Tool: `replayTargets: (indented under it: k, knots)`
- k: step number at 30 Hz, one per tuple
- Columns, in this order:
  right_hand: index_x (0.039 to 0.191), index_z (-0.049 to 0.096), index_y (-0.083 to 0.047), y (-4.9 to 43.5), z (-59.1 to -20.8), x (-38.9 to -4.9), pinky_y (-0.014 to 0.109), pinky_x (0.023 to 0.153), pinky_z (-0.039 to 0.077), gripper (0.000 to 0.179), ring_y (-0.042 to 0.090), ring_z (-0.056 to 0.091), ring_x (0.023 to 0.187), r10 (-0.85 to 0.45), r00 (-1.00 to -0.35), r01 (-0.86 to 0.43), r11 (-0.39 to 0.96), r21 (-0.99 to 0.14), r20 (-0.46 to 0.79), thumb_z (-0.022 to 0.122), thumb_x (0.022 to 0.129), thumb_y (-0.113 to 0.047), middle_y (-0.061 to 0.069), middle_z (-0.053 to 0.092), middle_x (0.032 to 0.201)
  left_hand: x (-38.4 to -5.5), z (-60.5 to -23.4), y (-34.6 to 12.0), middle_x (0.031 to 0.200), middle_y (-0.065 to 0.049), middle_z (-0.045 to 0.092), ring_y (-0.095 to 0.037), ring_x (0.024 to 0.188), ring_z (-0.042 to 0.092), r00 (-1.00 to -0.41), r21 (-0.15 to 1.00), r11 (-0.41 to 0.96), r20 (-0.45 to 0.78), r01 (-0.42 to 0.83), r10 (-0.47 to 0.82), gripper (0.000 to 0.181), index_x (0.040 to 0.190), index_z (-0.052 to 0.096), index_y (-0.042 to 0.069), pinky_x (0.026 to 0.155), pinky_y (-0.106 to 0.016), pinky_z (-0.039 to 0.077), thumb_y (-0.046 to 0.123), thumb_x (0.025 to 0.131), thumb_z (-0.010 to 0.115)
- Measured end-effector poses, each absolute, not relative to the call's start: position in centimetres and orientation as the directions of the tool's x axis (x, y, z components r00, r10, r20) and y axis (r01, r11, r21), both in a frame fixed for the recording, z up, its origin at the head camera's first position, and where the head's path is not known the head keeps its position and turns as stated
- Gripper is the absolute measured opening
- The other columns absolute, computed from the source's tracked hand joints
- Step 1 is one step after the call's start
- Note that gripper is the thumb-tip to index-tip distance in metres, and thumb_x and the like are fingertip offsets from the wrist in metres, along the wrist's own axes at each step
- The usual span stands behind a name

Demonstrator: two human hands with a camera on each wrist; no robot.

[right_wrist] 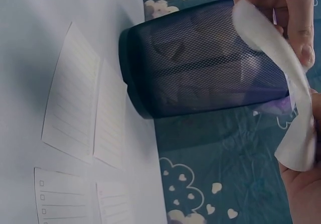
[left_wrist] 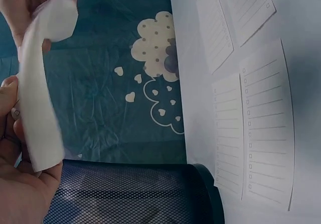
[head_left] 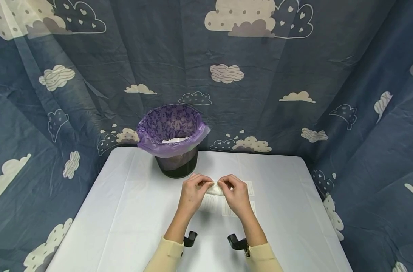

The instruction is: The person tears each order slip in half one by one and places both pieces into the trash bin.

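My left hand [head_left: 194,190] and right hand [head_left: 236,192] are close together above the table, each pinching one end of a white strip of paper [left_wrist: 37,98]. In both wrist views the strip bends, and its ends curl between fingers and thumbs. Its printed side, if any, cannot be made out. Beneath the hands lie several white checklist slips [left_wrist: 268,123] with ruled lines and small boxes. From above, the forearms and hands partly cover these slips.
A dark mesh wastebasket [right_wrist: 200,58] with a purple bag liner [head_left: 192,145] stands at the back of the white table [head_left: 141,226], left of the hands. White paper [head_left: 175,139] shows inside it. A blue cloud-patterned curtain [head_left: 158,49] hangs behind and at both sides.
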State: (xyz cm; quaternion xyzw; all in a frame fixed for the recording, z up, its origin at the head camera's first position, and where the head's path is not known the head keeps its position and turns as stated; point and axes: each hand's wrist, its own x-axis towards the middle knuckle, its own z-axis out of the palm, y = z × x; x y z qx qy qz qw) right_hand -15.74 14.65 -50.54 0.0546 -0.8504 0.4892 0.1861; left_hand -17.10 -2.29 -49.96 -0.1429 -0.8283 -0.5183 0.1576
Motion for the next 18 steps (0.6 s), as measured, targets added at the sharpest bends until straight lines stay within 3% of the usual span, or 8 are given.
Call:
replayTargets:
  k: [18]
  knots:
    - [0.091, 0.077, -0.007, 15.51, -51.1, -15.92, 0.018, 0.069, 0.047, 0.005, 0.012, 0.058, 0.076, 0.158, -0.907, -0.258, 0.523, -0.812, 0.39, 0.078, 0.096, -0.007, 0.003, 0.075, 0.086, -16.93, -49.93, -2.67, 0.083, 0.0, 0.076, -0.013, 0.081, 0.062, -0.91, 0.822, 0.403, 0.409, 0.401, 0.072, 0.005, 0.089, 0.081, 0.011, 0.075, -0.023, 0.053, 0.013, 0.087, 0.086]
